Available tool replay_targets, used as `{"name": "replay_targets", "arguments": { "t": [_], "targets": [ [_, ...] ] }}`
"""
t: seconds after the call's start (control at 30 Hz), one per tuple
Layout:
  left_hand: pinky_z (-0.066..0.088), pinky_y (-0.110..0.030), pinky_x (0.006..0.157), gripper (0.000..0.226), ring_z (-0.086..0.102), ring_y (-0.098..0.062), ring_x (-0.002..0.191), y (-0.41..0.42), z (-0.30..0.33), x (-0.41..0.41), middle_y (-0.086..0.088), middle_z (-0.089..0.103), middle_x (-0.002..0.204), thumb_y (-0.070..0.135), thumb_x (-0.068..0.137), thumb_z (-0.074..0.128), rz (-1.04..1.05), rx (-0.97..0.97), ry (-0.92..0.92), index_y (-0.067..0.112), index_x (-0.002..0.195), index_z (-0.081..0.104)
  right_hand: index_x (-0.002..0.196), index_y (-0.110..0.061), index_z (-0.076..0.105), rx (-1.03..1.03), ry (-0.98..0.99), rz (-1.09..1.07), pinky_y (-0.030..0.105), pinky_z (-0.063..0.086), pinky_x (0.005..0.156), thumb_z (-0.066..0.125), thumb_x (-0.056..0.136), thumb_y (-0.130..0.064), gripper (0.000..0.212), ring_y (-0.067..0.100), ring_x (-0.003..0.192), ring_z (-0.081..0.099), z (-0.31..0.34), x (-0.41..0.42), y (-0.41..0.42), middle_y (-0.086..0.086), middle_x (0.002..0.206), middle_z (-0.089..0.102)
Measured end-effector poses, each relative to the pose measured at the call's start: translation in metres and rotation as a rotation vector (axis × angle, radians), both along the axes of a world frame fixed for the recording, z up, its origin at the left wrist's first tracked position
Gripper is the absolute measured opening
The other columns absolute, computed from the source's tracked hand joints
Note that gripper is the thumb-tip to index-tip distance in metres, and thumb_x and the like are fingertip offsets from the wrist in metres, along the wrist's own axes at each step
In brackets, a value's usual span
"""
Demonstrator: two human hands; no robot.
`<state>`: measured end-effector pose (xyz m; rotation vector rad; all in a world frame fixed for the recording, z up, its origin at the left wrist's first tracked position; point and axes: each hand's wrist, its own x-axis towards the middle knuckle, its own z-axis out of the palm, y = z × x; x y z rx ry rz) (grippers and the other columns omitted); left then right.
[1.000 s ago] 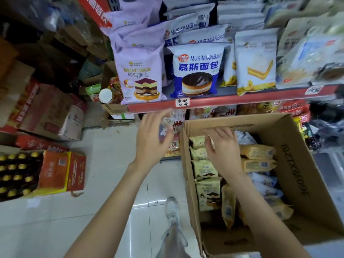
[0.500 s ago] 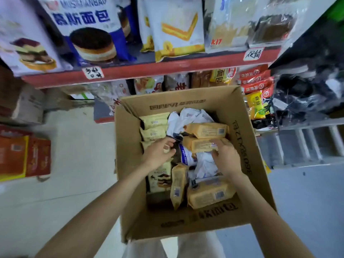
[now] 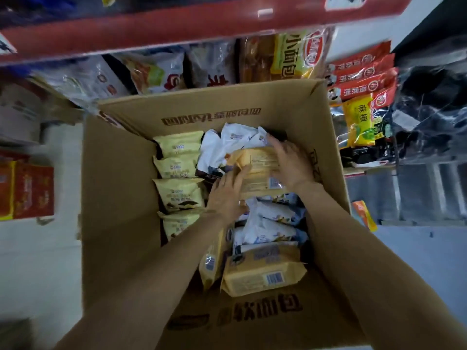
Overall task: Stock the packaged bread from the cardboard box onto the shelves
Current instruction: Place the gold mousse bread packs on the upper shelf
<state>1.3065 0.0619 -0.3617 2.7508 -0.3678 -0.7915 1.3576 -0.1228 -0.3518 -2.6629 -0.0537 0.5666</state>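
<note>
Both my hands now press on one orange bread pack (image 3: 257,173) at centre frame inside the cardboard box (image 3: 121,188): left hand (image 3: 227,195) and right hand (image 3: 293,165) clasp its ends (half a second ago they reached separately), so a lift toward the shelf (image 3: 177,29) at top looks next.

- The red metal shelf edge (image 3: 202,29) above the open brown cardboard box (image 3: 121,188) is motion-blurred, its white price labels cropped.
- Forearms cover the white bread packets' (image 3: 267,223) sides inside that box.
</note>
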Motion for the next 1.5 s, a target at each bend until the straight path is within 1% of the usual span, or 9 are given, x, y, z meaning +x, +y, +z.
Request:
{"name": "replay_targets", "arguments": {
  "t": [0.23, 0.37, 0.5, 0.67, 0.93, 1.1, 1.3, 1.4, 1.5],
  "targets": [
    [0.048, -0.04, 0.085, 0.1, 0.057, -0.031, 0.104, -0.005, -0.011, 0.007, -0.014, 0.053, 0.119, 0.042, 0.064, 0.082, -0.092, 0.112, -0.32, 0.023, 0.139, 0.019, 0.145, -0.031, 0.025, 0.075, -0.014, -0.06, 0.042, 0.031, 0.107, 0.063, 0.087, -0.027, 0.07, 0.026, 0.134, 0.029, -0.01, 0.004, -0.003, 0.007, 0.141, 0.042],
    [0.048, -0.042, 0.082, 0.09, 0.055, -0.028, 0.104, 0.013, -0.008, -0.004, -0.008, 0.053, 0.118, 0.045, 0.061, 0.08, -0.115, 0.096, -0.304, 0.023, 0.131, 0.028, 0.14, -0.027, 0.038, 0.135, 0.028, -0.147, 0.039, 0.031, 0.107, 0.061, 0.088, -0.021, 0.057, 0.029, 0.13, 0.032, -0.009, 0.013, -0.009, 0.008, 0.138, 0.045],
    [0.042, -0.045, 0.088, 0.087, 0.052, -0.029, 0.108, 0.043, -0.005, -0.017, -0.008, 0.051, 0.122, 0.047, 0.065, 0.077, -0.025, 0.233, -0.252, 0.022, 0.134, 0.031, 0.144, -0.026, 0.027, -0.106, 0.02, 0.04, 0.048, 0.029, 0.106, 0.058, 0.086, -0.014, 0.066, 0.031, 0.131, 0.028, -0.008, 0.009, 0.001, 0.007, 0.143, 0.036],
    [0.039, -0.048, 0.099, 0.099, 0.05, -0.028, 0.114, 0.039, -0.01, -0.006, -0.009, 0.05, 0.127, 0.038, 0.057, 0.082, -0.233, 0.27, -0.367, 0.022, 0.138, 0.027, 0.144, -0.027, 0.025, -0.25, 0.029, 0.099, 0.053, 0.028, 0.103, 0.061, 0.086, -0.016, 0.069, 0.032, 0.13, 0.031, -0.012, 0.01, 0.013, 0.007, 0.145, 0.036],
    [0.052, -0.037, 0.069, 0.094, 0.06, -0.026, 0.09, 0.045, -0.002, -0.012, -0.005, 0.06, 0.105, 0.035, 0.055, 0.085, -0.2, 0.124, -0.342, 0.022, 0.133, 0.034, 0.145, -0.028, 0.019, -0.243, -0.041, 0.272, 0.048, 0.018, 0.109, 0.067, 0.082, -0.031, 0.08, 0.026, 0.134, 0.031, -0.014, 0.021, 0.012, 0.005, 0.141, 0.045],
    [0.049, -0.041, 0.083, 0.081, 0.053, -0.027, 0.113, 0.079, 0.048, -0.036, -0.006, 0.053, 0.126, 0.042, 0.076, 0.071, 0.151, 0.018, -0.106, 0.026, 0.142, 0.027, 0.134, -0.022, 0.026, -0.055, 0.005, 0.113, 0.041, 0.042, 0.084, 0.069, 0.078, -0.039, 0.073, 0.035, 0.101, 0.059, 0.005, 0.019, 0.018, 0.013, 0.118, 0.06],
    [0.051, -0.045, 0.093, 0.097, 0.06, -0.025, 0.111, 0.115, 0.128, -0.067, -0.003, 0.056, 0.13, 0.045, 0.052, 0.085, 1.086, -0.594, 0.286, 0.026, 0.136, 0.04, 0.132, -0.022, 0.031, 0.791, 0.273, -0.524, 0.031, 0.05, 0.079, 0.071, 0.081, -0.027, 0.065, 0.02, 0.107, 0.059, 0.095, -0.025, 0.023, 0.002, 0.119, 0.056],
    [0.054, -0.048, 0.086, 0.091, 0.066, -0.027, 0.101, 0.12, 0.165, -0.08, -0.005, 0.059, 0.126, 0.035, 0.052, 0.086, 1.224, -0.828, 0.275, 0.025, 0.132, 0.044, 0.137, -0.029, 0.033, 1.059, 0.415, -0.628, 0.027, 0.054, 0.071, 0.066, 0.086, -0.025, 0.061, 0.015, 0.103, 0.063, 0.142, -0.055, 0.029, -0.001, 0.121, 0.06],
    [0.053, -0.046, 0.09, 0.081, 0.066, -0.024, 0.103, 0.121, 0.196, -0.088, -0.005, 0.06, 0.127, 0.035, 0.061, 0.083, 1.224, -0.938, 0.219, 0.029, 0.131, 0.044, 0.137, -0.031, 0.038, 1.11, 0.415, -0.605, 0.033, 0.052, 0.083, 0.066, 0.085, -0.03, 0.059, 0.016, 0.106, 0.064, 0.18, -0.078, 0.037, -0.003, 0.121, 0.063]
  ]
}}
